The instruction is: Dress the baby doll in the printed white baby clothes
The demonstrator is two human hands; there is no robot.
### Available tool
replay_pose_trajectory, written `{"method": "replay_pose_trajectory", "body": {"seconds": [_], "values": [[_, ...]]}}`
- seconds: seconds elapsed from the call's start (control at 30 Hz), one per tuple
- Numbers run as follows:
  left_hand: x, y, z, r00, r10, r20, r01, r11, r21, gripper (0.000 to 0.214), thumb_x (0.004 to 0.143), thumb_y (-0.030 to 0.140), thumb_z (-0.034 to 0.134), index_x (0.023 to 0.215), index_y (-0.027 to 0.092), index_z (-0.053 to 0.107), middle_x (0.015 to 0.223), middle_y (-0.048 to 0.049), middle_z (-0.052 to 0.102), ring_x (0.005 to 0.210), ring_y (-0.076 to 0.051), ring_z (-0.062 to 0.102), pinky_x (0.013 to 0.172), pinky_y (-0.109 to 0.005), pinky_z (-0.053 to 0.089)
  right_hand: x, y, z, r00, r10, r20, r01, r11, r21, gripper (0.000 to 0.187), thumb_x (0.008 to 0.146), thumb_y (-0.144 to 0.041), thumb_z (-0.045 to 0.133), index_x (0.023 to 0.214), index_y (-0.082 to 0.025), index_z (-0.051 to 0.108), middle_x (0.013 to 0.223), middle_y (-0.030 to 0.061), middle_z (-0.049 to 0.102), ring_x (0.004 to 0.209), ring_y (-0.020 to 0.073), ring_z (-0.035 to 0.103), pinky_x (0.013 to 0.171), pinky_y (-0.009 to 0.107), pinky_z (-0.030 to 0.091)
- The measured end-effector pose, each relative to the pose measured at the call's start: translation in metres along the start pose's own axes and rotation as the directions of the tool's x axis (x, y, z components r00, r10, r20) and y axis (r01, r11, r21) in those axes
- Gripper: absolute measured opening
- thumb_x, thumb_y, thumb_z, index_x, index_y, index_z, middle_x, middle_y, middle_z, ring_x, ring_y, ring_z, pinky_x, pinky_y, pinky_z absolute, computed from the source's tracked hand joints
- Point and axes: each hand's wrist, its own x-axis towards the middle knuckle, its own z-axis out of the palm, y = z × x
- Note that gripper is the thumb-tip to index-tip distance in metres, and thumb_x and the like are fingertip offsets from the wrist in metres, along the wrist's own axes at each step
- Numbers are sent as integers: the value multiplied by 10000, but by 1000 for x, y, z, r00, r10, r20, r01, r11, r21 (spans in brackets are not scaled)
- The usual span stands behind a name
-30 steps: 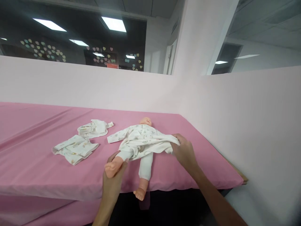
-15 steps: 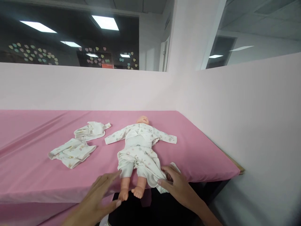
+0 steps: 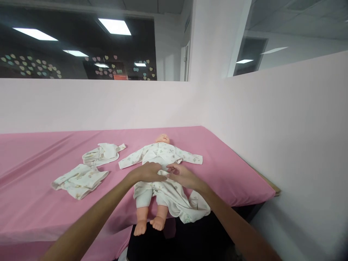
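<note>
A baby doll lies on its back, its bare feet over the near edge of the pink-covered table. It wears a white printed baby top with the sleeves spread. A white printed baby garment lies bunched over its hips and trails to the right, past the legs. At the doll's waist, my left hand is closed on the upper edge of this garment. My right hand pinches the same edge just beside it. The hands nearly meet, and they partly hide the doll's belly.
Two folded baby garments lie on the left: a printed one nearer me and a paler one behind it. The pink table cover meets a pale wall at the back. Another wall stands on the right.
Both hands have moved up and inward from beside the doll's legs to its waist. They have taken hold of the garment's upper edge. The right hand has left its trailing part.
</note>
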Motion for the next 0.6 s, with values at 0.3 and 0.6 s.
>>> {"method": "replay_pose_trajectory", "body": {"seconds": [0.3,0.6], "values": [[-29,-4,-12,999,4,-46,-16,969,-246,178,849,383,554,867,209,520,854,2,557,763,-180,527,611,-267,378,12,-21,-8,971,-39,235,-10,979,205,440,756,-443,763,1121,-236,630,1032,31,687,927,178,635,814,322,493],[-38,-16,-23,998,-60,9,49,698,-714,434,876,582,572,1029,186,664,920,-55,619,836,-191,555,685,-283,424,22,-49,-24,967,-135,216,110,986,126,339,855,-540,634,845,-204,678,829,-10,631,786,127,533,737,265,398]]}}
